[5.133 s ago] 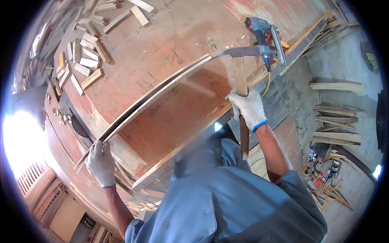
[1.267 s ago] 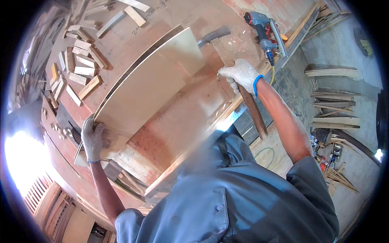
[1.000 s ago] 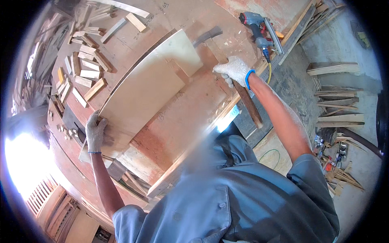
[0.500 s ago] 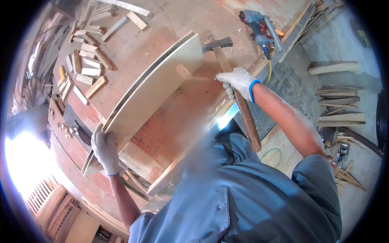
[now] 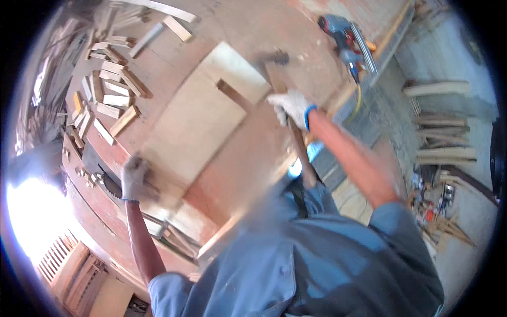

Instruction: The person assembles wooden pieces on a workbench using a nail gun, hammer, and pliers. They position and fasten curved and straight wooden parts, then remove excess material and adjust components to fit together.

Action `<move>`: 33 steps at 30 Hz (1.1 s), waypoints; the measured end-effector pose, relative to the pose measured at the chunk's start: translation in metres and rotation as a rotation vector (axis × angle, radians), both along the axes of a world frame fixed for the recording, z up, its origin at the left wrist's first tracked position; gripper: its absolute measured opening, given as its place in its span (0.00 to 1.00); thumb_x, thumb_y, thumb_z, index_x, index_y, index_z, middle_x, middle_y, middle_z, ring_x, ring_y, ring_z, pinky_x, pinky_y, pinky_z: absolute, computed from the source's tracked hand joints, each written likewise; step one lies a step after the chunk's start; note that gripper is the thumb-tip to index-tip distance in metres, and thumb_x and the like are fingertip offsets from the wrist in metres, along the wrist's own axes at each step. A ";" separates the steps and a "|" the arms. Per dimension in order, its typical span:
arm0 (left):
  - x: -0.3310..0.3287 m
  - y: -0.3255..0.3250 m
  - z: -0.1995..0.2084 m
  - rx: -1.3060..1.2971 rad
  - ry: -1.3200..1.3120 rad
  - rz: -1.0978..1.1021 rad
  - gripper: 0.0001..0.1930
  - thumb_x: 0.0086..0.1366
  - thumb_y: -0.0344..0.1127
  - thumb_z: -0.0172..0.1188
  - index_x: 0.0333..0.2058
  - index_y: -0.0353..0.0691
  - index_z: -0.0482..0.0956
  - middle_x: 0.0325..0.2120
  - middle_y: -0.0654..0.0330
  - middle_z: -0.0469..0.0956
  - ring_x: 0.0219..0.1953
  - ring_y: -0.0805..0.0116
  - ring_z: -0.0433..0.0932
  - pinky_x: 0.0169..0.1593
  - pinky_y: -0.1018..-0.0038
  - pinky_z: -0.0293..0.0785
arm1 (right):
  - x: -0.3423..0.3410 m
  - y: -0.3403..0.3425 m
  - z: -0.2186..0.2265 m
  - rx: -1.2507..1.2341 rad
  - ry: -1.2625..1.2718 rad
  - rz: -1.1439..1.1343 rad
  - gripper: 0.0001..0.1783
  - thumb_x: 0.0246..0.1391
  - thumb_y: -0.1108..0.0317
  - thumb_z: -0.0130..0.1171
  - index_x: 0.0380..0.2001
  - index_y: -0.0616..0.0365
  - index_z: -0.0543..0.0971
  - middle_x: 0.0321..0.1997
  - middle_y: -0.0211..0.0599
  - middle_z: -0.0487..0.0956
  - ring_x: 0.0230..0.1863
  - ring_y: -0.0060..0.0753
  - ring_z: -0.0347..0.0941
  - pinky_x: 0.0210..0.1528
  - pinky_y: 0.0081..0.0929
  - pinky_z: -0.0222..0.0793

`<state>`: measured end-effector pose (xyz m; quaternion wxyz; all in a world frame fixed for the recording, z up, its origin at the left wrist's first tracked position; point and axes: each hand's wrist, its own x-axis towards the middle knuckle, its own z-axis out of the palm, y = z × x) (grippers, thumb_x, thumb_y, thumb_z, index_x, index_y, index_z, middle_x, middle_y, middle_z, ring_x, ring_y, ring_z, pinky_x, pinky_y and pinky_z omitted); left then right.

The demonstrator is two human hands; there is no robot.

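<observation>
On reddish-brown wooden workbench [image 5: 248,158]: pale flat rectangular plywood panel [image 5: 195,121] lying flat mid-bench. Looks stiff, fairly light, bit awkward being so wide, so grab by edges. Left hand [image 5: 136,177], gloved, clamped on panel's near corner. Right hand [image 5: 291,107], gloved, arm stretched out, gripping long-handled wooden hammer [image 5: 288,100] just past panel's far edge. Blue power tool [image 5: 346,33] beyond.

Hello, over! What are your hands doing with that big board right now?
Left hand gripping pale board at its near corner. Right hand closed on hammer above it. Wood offcuts nearby, not in the way.
</observation>
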<state>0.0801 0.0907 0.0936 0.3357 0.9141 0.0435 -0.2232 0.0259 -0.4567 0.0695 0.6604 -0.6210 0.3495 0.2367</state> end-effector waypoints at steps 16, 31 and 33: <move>-0.100 -0.084 0.091 0.685 -0.380 -0.040 0.15 0.55 0.43 0.73 0.40 0.43 0.87 0.47 0.52 0.80 0.51 0.47 0.77 0.56 0.55 0.73 | 0.049 -0.093 -0.039 -0.007 -0.039 -0.034 0.15 0.61 0.56 0.69 0.27 0.54 0.80 0.22 0.33 0.78 0.20 0.30 0.75 0.22 0.31 0.71; -0.188 -0.131 0.099 0.604 -0.610 0.154 0.10 0.57 0.31 0.68 0.39 0.39 0.82 0.57 0.47 0.79 0.53 0.45 0.82 0.56 0.55 0.80 | 0.025 -0.147 -0.072 0.106 -0.067 0.020 0.15 0.70 0.50 0.60 0.49 0.45 0.83 0.37 0.23 0.85 0.34 0.21 0.79 0.31 0.23 0.73; -0.196 -0.126 0.083 0.625 -0.688 0.147 0.10 0.57 0.32 0.67 0.37 0.40 0.80 0.57 0.46 0.79 0.55 0.45 0.80 0.57 0.55 0.79 | 0.025 -0.150 -0.085 0.097 -0.033 0.119 0.12 0.70 0.51 0.61 0.45 0.43 0.83 0.35 0.26 0.84 0.30 0.23 0.78 0.26 0.26 0.72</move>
